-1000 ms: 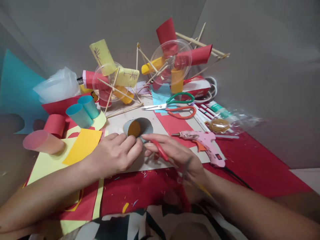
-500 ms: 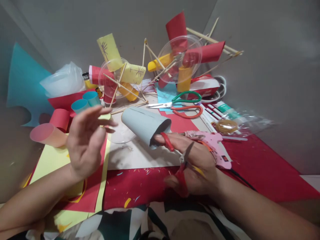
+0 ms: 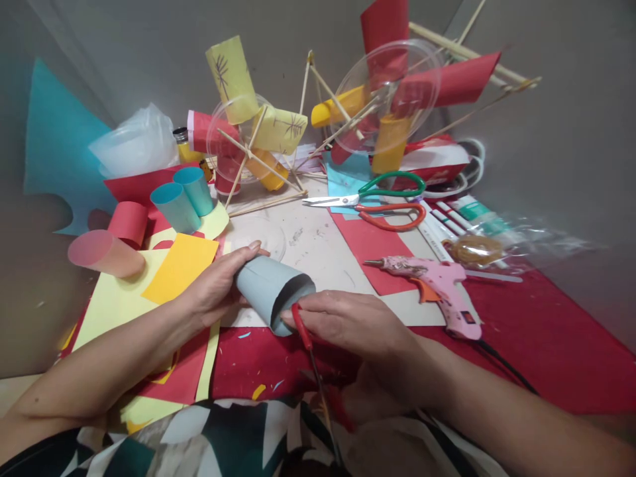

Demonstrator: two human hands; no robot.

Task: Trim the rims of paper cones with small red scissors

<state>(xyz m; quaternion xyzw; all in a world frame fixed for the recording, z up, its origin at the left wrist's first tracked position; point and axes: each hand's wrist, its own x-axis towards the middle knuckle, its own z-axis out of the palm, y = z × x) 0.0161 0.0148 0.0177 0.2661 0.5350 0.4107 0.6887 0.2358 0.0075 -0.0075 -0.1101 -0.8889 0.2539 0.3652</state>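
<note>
A grey-blue paper tube lies tilted between my hands, its open end facing right and toward me. My left hand is closed around the tube's far left end, the thumb on top and the other fingers mostly hidden behind it. Small red-handled scissors hang from my right hand, blades pointing down toward my lap. The fingertips of that hand also touch the rim of the tube's open end. Beneath the tube is a white board.
Two stick-and-cup pinwheels with paper blades, one yellow and one red, stand behind. Large green-and-orange-handled scissors, a pink glue gun and markers lie right. Blue tubes, a pink tube and an orange sheet are left.
My left hand, raised and open before, has come down and taken hold of the tube. The tube has moved lower, toward me. The small scissors have swung to point downward.
</note>
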